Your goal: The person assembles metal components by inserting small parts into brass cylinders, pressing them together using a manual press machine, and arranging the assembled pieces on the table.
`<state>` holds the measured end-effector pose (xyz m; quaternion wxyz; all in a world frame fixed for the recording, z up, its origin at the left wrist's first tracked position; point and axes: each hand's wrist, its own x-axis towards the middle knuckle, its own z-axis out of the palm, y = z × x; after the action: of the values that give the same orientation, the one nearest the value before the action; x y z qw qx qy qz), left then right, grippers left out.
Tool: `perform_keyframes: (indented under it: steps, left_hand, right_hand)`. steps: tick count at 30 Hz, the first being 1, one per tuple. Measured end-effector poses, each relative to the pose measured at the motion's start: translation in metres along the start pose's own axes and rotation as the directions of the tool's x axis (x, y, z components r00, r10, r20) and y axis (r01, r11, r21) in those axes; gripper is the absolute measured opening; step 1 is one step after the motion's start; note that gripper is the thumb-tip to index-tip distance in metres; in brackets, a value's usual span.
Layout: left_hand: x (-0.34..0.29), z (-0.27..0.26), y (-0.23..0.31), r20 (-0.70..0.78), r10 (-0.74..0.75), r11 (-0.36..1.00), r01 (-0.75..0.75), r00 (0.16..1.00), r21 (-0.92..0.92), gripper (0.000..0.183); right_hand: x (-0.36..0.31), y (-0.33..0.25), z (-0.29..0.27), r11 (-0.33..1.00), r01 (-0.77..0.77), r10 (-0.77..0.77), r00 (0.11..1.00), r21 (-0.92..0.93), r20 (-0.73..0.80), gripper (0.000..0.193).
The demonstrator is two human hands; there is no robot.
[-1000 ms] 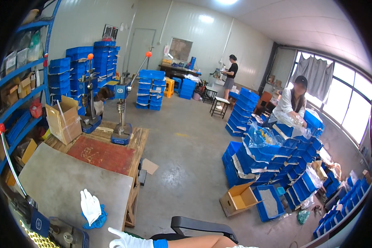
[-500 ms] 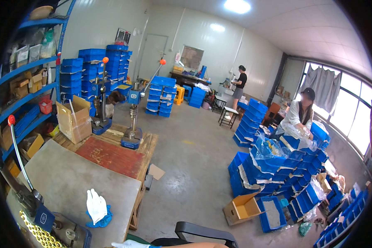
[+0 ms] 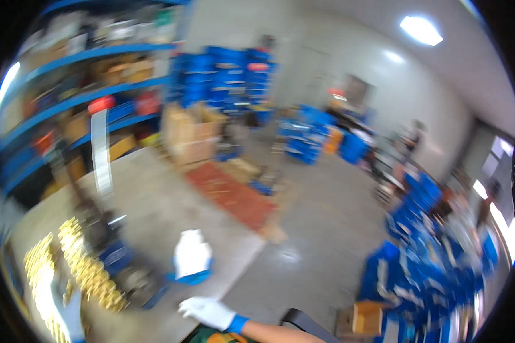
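My right hand (image 3: pixel 209 312), in a white glove with a blue cuff, is at the near edge of the grey worktop (image 3: pixel 154 200). Its fingers stretch out to the left, with nothing seen in them. Down at the lower left, my left hand (image 3: pixel 68 313) is gloved too and beside rows of small brass-coloured parts (image 3: pixel 88 266); motion smears its fingers. Between my hands stands a hand lever press (image 3: pixel 115 257), its long lever (image 3: pixel 102 154) rising to a red knob. A white glove (image 3: pixel 192 254) lies on a blue piece (image 3: pixel 193 278) on the worktop, just beyond my right hand.
A red board (image 3: pixel 229 194) and a cardboard box (image 3: pixel 191 134) sit past the worktop. Blue shelves (image 3: pixel 74 106) line the left. Stacked blue bins (image 3: pixel 435 257) and an open carton (image 3: pixel 366 318) stand to the right. A chair armrest (image 3: pixel 306 323) is close by my right forearm.
The view has swung left, so the bench stands further right and everything is blurred. My left hand has come into view by the brass parts; more of my right hand and forearm shows.
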<state>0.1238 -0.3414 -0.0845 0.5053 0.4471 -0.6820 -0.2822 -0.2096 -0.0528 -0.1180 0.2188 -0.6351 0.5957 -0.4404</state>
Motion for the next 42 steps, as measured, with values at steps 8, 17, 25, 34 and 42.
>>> perform_keyframes:
  steps: [8,17,25,34,42]
  left_hand:
    - [0.120,-0.006,0.083,-0.097,0.091,0.923,-0.048,0.991,0.383,0.071]
    - [0.153,0.015,0.012,0.180,0.148,0.704,-0.231,0.973,0.671,0.068]
    - [0.155,0.032,-0.014,0.226,0.018,0.615,-0.189,0.974,0.765,0.064]
    - [0.042,0.033,0.174,0.352,0.212,0.877,-0.337,0.912,0.344,0.066]
    - [-0.056,0.057,0.411,0.603,0.777,0.262,-0.964,0.184,-0.044,0.022]
  right_hand:
    - [0.015,0.041,-0.027,0.933,-0.333,0.360,0.841,0.137,-0.405,0.023]
    - [0.020,0.015,-0.030,0.950,-0.231,0.165,0.942,-0.211,-0.291,0.019]
    - [0.032,0.000,-0.024,0.956,-0.154,0.068,0.944,-0.248,-0.324,0.014]
    - [0.028,0.012,-0.030,0.967,-0.146,0.068,0.937,-0.210,-0.342,0.009]
    - [0.016,0.006,-0.051,0.856,-0.334,0.451,0.856,0.395,-0.253,0.017]
